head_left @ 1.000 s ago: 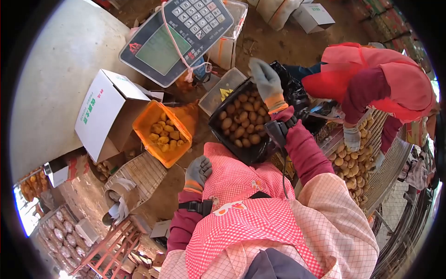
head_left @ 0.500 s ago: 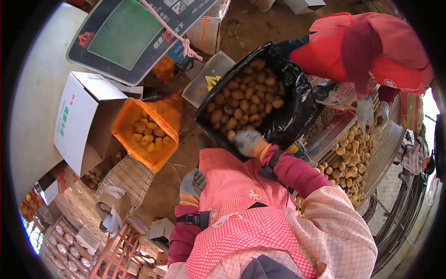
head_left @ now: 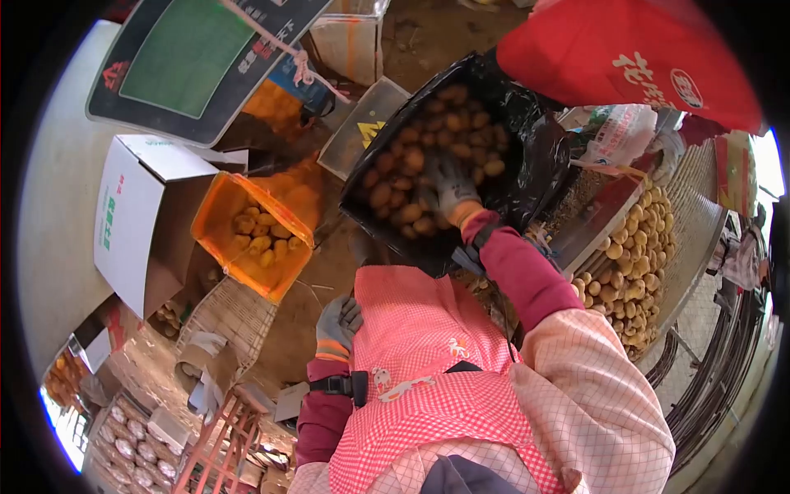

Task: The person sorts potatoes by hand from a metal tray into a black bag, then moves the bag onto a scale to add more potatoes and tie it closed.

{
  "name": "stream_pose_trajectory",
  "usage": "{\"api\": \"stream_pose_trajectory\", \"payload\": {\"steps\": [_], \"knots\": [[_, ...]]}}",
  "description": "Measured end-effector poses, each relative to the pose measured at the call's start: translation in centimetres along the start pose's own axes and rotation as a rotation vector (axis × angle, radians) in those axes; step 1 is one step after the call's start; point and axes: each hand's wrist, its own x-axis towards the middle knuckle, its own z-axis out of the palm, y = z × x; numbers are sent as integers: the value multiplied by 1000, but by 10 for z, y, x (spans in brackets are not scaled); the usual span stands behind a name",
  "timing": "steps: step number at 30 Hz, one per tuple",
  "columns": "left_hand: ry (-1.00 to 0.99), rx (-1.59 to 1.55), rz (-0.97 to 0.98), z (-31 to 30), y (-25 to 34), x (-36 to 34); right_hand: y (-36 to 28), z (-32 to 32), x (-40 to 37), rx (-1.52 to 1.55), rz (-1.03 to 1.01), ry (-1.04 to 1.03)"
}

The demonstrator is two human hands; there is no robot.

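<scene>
My right hand [head_left: 451,188], in a grey glove with an orange cuff, reaches into the black-lined crate [head_left: 539,136]. Its fingers are apart and point down over the brown potatoes [head_left: 411,158], touching them; the fingertips are blurred. Beside the left edge of my pink checked apron [head_left: 411,317], my left hand [head_left: 338,319] rests with its gloved fingers curled together and nothing visible in them. An orange container [head_left: 284,276] with yellowish potatoes [head_left: 262,235] stands to the left of the crate.
A scale display [head_left: 185,66] is at upper left, above an open white box [head_left: 136,218]. A clear bin [head_left: 362,128] touches the crate's left side. A co-worker in a red garment [head_left: 625,58] bends at upper right, near potatoes on a metal rack [head_left: 687,214].
My right hand has moved up and deeper over the potatoes from the crate's near edge. The co-worker's red garment now fills more of the upper right, and their hands have moved up.
</scene>
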Motion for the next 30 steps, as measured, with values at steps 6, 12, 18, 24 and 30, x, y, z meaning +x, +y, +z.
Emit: {"api": "stream_pose_trajectory", "payload": {"steps": [6, 12, 18, 24, 30], "knots": [[-52, 59, 60, 30, 25, -10, 34, -44, -32, -243, 256, -192], [-92, 94, 70, 33, 43, -3, 67, -92, -22, 106, 292, 230], [-196, 137, 4, 21, 60, 44, 8, -135, -108, 513, 129, 145], [-306, 345, 200, 94, 70, 76, -61, -170, -217, 596, 41, -169], [-638, 148, -229, 129, 84, 102, -28, -203, -304, 914, 547, 52]]}}
